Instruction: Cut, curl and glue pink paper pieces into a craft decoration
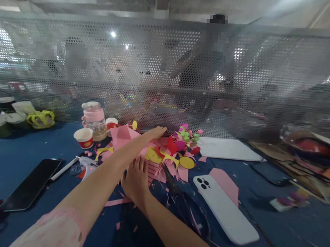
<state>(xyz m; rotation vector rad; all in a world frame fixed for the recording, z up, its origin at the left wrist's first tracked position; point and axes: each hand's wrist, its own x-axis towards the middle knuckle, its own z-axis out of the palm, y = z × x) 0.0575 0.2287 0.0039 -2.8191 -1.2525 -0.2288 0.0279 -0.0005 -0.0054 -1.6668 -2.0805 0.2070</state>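
Note:
Crossing over my right arm, my left hand [157, 132] reaches to the back of a pile of cut paper, its fingers stretched out over the scraps; their tips are partly hidden. My right hand [136, 177] lies on the near edge of the pile with its fingers flat beside striped pink paper [152, 172]. A large pink sheet [124, 135] stands up behind my left forearm. Around them are yellow pieces [187, 162], a red piece [172, 145] and green cut pieces [184, 133]. Dark-handled scissors [186, 207] lie right of my right hand, blades toward the pile.
On the right are a white phone [226, 211] over pink paper [226, 186] and a white board [230, 149]. To the left are a black phone [32, 184], a paper cup [84, 138] and a bottle [94, 122]. A perforated metal screen [157, 71] stands behind, with people beyond.

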